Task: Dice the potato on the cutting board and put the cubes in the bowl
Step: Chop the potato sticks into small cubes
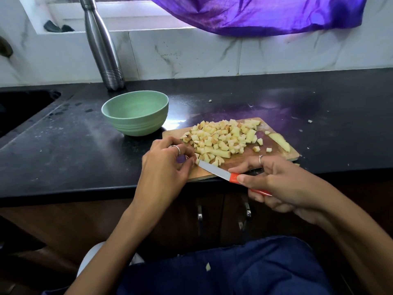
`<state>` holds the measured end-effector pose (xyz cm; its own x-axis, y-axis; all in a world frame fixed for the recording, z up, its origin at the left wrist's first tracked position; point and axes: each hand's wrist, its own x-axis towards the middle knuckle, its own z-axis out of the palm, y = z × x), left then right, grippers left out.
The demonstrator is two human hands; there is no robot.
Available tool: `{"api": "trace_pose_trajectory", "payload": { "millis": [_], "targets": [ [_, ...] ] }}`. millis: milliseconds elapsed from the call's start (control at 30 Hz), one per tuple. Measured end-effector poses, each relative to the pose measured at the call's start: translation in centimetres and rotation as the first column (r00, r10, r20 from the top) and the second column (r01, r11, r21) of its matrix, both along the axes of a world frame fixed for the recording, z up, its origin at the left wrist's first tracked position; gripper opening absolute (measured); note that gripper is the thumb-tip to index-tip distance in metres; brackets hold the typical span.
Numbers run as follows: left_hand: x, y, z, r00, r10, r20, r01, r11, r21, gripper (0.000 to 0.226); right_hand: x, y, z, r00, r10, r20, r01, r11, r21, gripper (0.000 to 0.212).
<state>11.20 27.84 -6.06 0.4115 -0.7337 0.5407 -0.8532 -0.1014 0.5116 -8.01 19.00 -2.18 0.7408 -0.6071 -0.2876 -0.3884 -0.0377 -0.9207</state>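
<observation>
Pale yellow cubes point(221, 138), matte and starchy with brown skin on some faces, are heaped across the middle of the wooden cutting board point(274, 156), and none can be seen yet in the bowl point(135, 112), which is set just beside the board's far left corner on the worktop point(63, 150). The knife point(214, 170) is held by its orange handle in the right hand point(276, 184), fingers wrapped round it, the thin steel blade laid low over the board's near edge. Its tip is met by the left hand point(168, 165), whose curled fingertips appear to be pinching a small piece of potato right at the blade; exactly what is pinched cannot be told.

That closeness is judged the chief hazard: fingertips are kept touching the edge, and a slip on wet starch could bring the blade onto them. An uncut strip point(219, 153) and a curved slice point(279, 141) at the right end are left to be diced. The board overhangs the worktop's front edge, so a hard press near that lip could tip it and spill the heap. Strays are already scattered: bits on the glossy black stone point(210, 101) and one on the blue cloth point(208, 266) in the lap. The bowl, smooth green with ribbed sides, looks light enough to be shoved when cubes are swept in.
</observation>
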Motion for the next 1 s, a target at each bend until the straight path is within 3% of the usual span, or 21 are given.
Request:
{"api": "trace_pose_trajectory", "payload": {
  "millis": [200,400,500,600,667,733,833,1000],
  "targets": [
    [-0.5,0.0,-0.6,1.0,0.03,0.008,-0.03,0.999,-0.025,0.008,-0.5,-0.4,0.3,0.998,0.06,-0.008,-0.06,0.956,-0.286,0.015],
    [-0.6,0.5,-0.5,0.997,0.059,0.053,-0.057,0.997,-0.046,0.014,0.5,-1.2,0.3,1.0,0.02,-0.018,-0.027,0.81,-0.586,0.016],
    [-0.1,0.7,-0.1,0.995,0.061,0.075,-0.057,0.997,-0.046,0.018,0.0,-1.5,0.7,0.999,-0.006,-0.039,-0.021,0.739,-0.673,0.022],
    [0.4,-0.2,1.4,0.995,-0.011,0.096,0.016,0.998,-0.053,0.015,-1.3,-1.9,1.5,0.997,-0.051,0.051,0.072,0.728,-0.682,0.021],
    [0.3,-1.5,2.5,0.972,-0.171,0.161,0.17,0.985,0.018,0.013,-2.2,-2.7,1.6,0.987,-0.106,0.117,0.157,0.741,-0.653,0.017],
    [-0.2,-3.0,3.3,0.916,-0.322,0.24,0.283,0.942,0.182,0.013,-3.1,-3.4,1.4,0.972,-0.157,0.172,0.231,0.747,-0.623,0.014],
    [-0.9,-5.1,4.3,0.834,-0.444,0.328,0.283,0.854,0.436,0.013,-4.0,-4.0,0.9,0.957,-0.189,0.219,0.284,0.76,-0.584,0.015],
    [-1.0,-7.0,6.3,0.714,-0.573,0.402,0.259,0.75,0.608,0.015,-5.1,-4.1,0.1,0.947,-0.192,0.258,0.308,0.77,-0.558,0.016]
  ]
}}
